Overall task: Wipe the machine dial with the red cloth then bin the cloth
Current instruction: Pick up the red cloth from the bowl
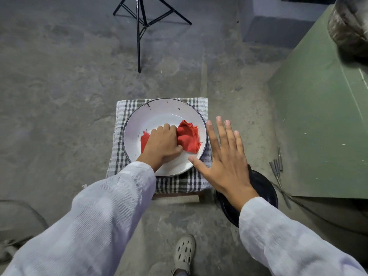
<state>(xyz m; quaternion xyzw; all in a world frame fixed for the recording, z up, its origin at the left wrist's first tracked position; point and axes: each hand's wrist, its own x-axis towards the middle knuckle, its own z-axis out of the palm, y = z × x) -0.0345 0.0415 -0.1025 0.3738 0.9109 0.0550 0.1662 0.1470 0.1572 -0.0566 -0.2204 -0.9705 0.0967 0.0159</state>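
A red cloth (pixel 189 138) lies crumpled in a white enamel plate (pixel 159 114) on a stool covered with a checked fabric (pixel 123 156). My left hand (pixel 162 145) rests on the cloth with its fingers curled around the folds, gripping it. My right hand (pixel 225 156) hovers flat beside the plate's right rim, fingers spread, holding nothing. A green machine body (pixel 318 120) fills the right side; its dial is not visible. A black round bin (pixel 264 188) stands on the floor under my right wrist, partly hidden.
A black tripod (pixel 140 26) stands on the concrete floor straight ahead. Several metal rods (pixel 277 166) lie on the floor by the machine's base. A cable (pixel 298 202) runs along there. My foot in a grey clog (pixel 184 253) is at the bottom.
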